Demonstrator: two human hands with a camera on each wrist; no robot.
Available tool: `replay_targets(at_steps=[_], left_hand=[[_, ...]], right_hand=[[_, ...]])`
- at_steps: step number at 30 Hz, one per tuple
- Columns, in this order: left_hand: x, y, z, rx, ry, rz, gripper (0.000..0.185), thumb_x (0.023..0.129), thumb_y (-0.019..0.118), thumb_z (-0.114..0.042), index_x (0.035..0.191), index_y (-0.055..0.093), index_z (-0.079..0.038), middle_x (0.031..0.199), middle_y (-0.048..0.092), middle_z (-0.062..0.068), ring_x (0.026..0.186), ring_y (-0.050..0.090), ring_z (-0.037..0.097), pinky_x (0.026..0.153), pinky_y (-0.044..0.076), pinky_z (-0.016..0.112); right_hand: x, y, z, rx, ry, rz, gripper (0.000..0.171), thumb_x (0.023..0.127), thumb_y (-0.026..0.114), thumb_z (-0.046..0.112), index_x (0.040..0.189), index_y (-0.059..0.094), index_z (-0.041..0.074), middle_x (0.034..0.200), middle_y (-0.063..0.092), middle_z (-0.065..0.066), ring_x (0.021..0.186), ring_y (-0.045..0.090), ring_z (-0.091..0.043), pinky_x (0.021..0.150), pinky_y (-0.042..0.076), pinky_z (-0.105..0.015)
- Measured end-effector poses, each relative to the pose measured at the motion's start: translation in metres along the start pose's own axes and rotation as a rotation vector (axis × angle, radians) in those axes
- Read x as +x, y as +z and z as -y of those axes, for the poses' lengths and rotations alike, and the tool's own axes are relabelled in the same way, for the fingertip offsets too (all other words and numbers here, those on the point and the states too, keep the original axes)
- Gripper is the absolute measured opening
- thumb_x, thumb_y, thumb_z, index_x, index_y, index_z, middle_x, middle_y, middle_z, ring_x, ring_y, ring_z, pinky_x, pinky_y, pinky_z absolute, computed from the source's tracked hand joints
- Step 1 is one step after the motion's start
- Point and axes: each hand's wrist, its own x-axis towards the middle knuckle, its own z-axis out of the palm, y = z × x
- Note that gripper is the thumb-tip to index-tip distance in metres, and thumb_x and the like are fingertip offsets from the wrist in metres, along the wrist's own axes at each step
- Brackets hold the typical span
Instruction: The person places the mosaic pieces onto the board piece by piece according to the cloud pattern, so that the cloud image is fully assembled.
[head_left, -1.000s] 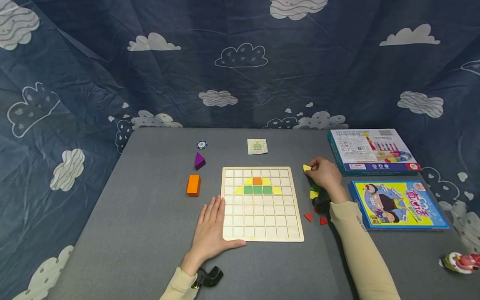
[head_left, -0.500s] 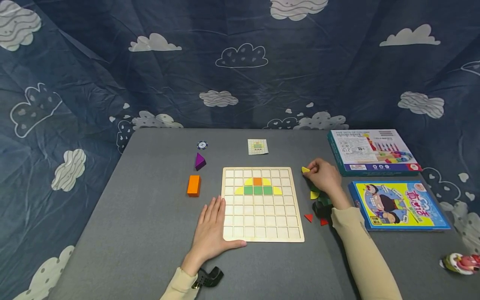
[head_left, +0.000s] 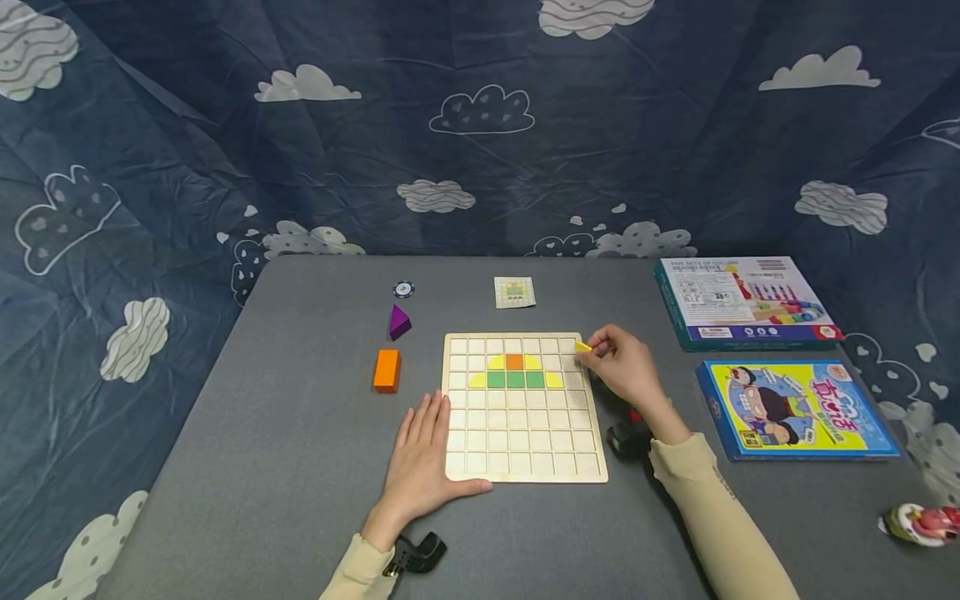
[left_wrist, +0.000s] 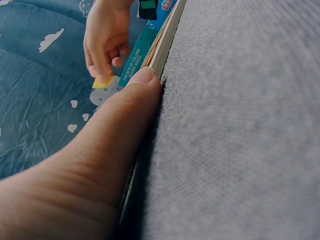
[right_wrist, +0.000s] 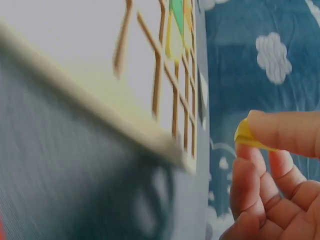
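A square wooden grid board [head_left: 521, 442] lies flat, with a cluster of orange, yellow and green tiles [head_left: 516, 380] set in its upper rows. My left hand [head_left: 420, 458] rests at its lower left corner, fingers straight along the left edge and thumb [left_wrist: 142, 82] against the near edge. Over the board's upper right edge, my right hand [head_left: 626, 367] pinches a small yellow tile with a curved side [right_wrist: 244, 132] between thumb and index finger. In the right wrist view that tile is clear of the board, and the other fingers curl loosely below.
A pattern card [head_left: 515, 292] lies behind the board. To its left are a poker chip [head_left: 403, 289], a purple prism [head_left: 400, 322] and an orange block [head_left: 387, 372]. Two boxes, one white-topped [head_left: 750, 300] and one blue-yellow [head_left: 798, 410], and a figurine [head_left: 921, 525] stand right.
My right hand has moved left with the yellow tile, from beside the loose tiles to the board's right edge. The loose tiles are now mostly hidden behind it. The left hand stays put.
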Motion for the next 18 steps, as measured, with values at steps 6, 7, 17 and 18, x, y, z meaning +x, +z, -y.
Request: replay_targets(at_steps=[6,7,17,18], left_hand=[[0.000,0.000,0.000,-0.003,-0.005,0.007,0.129,0.063,0.056,-0.084,0.150,0.013,0.001,0.156,0.013,0.016,0.143,0.004,0.026,0.113,0.000,0.042],[0.000,0.000,0.000,0.000,-0.005,0.010,0.129,0.063,0.056,-0.084,0.151,0.013,0.000,0.156,0.013,0.016,0.143,0.004,0.026,0.113,0.000,0.042],[0.001,-0.001,-0.001,0.017,-0.004,0.013,0.129,0.063,0.057,-0.084,0.150,0.014,0.001,0.156,0.013,0.016,0.143,0.005,0.026,0.113,0.000,0.042],[0.001,-0.001,-0.001,0.018,-0.003,0.011,0.129,0.063,0.057,-0.084,0.150,0.014,0.001,0.156,0.013,0.016,0.143,0.005,0.026,0.113,0.000,0.042]], right_hand=[[-0.010,0.017,0.019,0.076,-0.062,0.071,0.017,0.081,0.076,0.012,0.087,0.062,0.005,0.073,0.060,-0.004,0.057,0.049,-0.019,0.049,0.039,-0.028],[-0.011,0.020,0.022,0.086,-0.072,0.082,0.016,0.081,0.076,0.012,0.086,0.062,0.005,0.073,0.061,-0.004,0.058,0.049,-0.019,0.050,0.039,-0.028],[-0.021,0.048,0.053,0.147,-0.104,0.211,0.015,0.079,0.078,0.013,0.082,0.064,0.008,0.072,0.063,0.001,0.052,0.047,-0.014,0.046,0.036,-0.025],[-0.021,0.051,0.056,0.142,-0.108,0.217,0.015,0.079,0.078,0.014,0.082,0.064,0.009,0.071,0.063,0.001,0.051,0.047,-0.013,0.046,0.035,-0.025]])
